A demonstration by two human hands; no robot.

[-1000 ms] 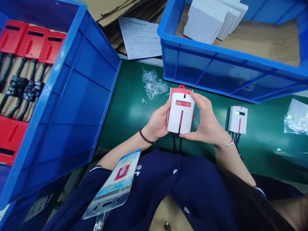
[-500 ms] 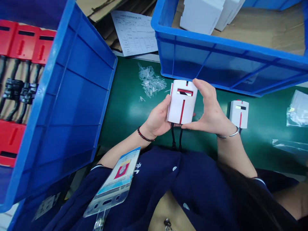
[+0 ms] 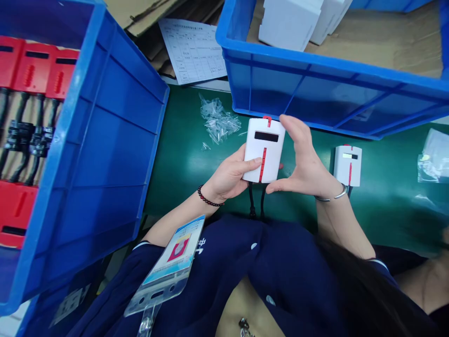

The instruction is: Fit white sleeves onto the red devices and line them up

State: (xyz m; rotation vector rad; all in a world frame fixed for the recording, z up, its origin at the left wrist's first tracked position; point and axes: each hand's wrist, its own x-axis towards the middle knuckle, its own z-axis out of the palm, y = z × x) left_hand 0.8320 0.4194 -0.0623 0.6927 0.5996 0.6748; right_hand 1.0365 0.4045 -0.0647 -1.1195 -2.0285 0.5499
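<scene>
My left hand (image 3: 231, 175) grips a white device (image 3: 254, 157) with a red stripe, a dark display window and a red tab at its top. The thumb lies across its front by the stripe, and the other fingers are behind it. Two black cables (image 3: 251, 201) hang from the bottom end. Around the right edge of the device, my right hand (image 3: 305, 164) is spread open, its thumb near the lower corner and a fingertip near the upper one. A similar white device (image 3: 348, 166) lies on the green table, right of my right wrist.
Small clear plastic pieces (image 3: 219, 122) are heaped on the green table (image 3: 182, 150). At left, a blue crate (image 3: 115, 126) holds red devices (image 3: 35, 70) with black cables. Behind, another blue crate (image 3: 280, 84) contains white boxes (image 3: 291, 23). A plastic bag (image 3: 435, 157) lies far right; a blurred person's arm (image 3: 426, 281) shows below it.
The white cover, earlier offset from the red part so that red showed in its window, now sits aligned with the dark display. My left thumb has moved onto the front.
</scene>
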